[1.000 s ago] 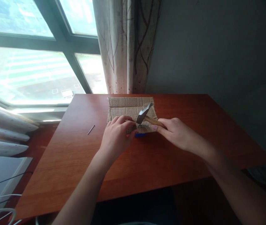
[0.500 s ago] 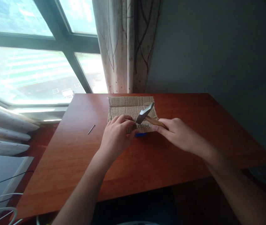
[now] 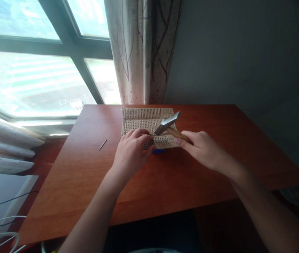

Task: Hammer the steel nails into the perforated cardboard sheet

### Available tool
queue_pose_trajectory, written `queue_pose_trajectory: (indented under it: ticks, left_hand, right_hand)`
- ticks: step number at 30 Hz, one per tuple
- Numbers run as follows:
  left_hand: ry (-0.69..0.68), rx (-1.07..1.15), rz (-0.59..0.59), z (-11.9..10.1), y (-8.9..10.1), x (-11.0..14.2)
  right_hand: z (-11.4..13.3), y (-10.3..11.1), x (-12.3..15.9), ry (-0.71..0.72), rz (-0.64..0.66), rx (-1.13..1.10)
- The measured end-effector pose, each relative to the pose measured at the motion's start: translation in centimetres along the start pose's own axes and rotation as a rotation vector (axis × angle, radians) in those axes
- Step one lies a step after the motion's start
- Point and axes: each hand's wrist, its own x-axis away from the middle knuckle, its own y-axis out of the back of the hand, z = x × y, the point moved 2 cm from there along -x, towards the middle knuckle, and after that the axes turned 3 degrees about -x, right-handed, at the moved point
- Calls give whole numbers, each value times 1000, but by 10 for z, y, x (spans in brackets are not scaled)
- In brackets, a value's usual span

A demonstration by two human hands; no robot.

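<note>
A piece of cardboard (image 3: 139, 124) dotted with rows of small holes lies towards the far side of the desk. Along its front part runs a row of small dark objects (image 3: 162, 141), too small to name. My right hand (image 3: 199, 146) grips the wooden handle of a hammer (image 3: 167, 123), its metal head tilted just above the cardboard. At the front left of the cardboard rests my left hand (image 3: 133, 147), thumb and fingers drawn together; what they pinch is hidden. Something blue (image 3: 158, 151) peeks out from under the cardboard's front edge.
A single nail (image 3: 103, 144) lies on the reddish wooden desk (image 3: 86, 186), left of the cardboard. Behind the desk hang curtains (image 3: 133, 52) beside a window (image 3: 33, 80). Cables (image 3: 4, 219) run at the lower left.
The hammer head has lifted off to the right and slightly up, away from my left fingers. My right hand has shifted a little right; my left hand has stayed in place.
</note>
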Motion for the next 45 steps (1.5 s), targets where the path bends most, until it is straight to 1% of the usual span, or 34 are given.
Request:
queue_pose_trajectory:
  ticks: [3, 6, 9, 11, 13, 15, 18, 20, 23, 27, 30, 37, 42, 44, 45]
  left_hand:
    - [-15, 23, -42, -1, 2, 1]
    - [2, 53, -136, 6, 12, 5]
    - [116, 33, -223, 28, 28, 13]
    - [238, -40, -236, 51, 40, 19]
    - [380, -155, -197, 75, 49, 26]
    - [506, -242, -126, 97, 54, 32]
    - [604, -322, 20, 117, 55, 38]
    - [609, -345, 91, 122, 52, 39]
    - [592, -356, 159, 123, 45, 39]
    - [582, -381, 203, 126, 38, 39]
    - [543, -430, 217, 129, 33, 40]
    - [492, -544, 277, 126, 26, 37]
    - [491, -532, 265, 128, 25, 36]
    - [503, -470, 194, 128, 28, 35]
    - [515, -400, 129, 127, 31, 34]
  right_hand:
    - [-5, 6, 3, 37, -162, -39]
    - [-14, 10, 6, 43, -355, -210]
    - [-25, 10, 6, 72, -523, -543]
    - [-31, 9, 3, 116, -575, -735]
    - [-34, 8, 0, 163, -605, -848]
    - [-37, 7, -1, 195, -646, -888]
    - [-39, 5, -2, 205, -710, -894]
    - [-41, 3, -1, 202, -727, -893]
    - [-43, 0, -1, 186, -725, -861]
    - [-44, 0, -2, 172, -741, -807]
    - [-44, 0, -2, 178, -750, -805]
    - [-49, 0, 0, 179, -637, -865]
    - [-50, -3, 2, 174, -644, -824]
    - [-49, -4, 2, 175, -648, -820]
    - [-49, -5, 2, 174, -649, -817]
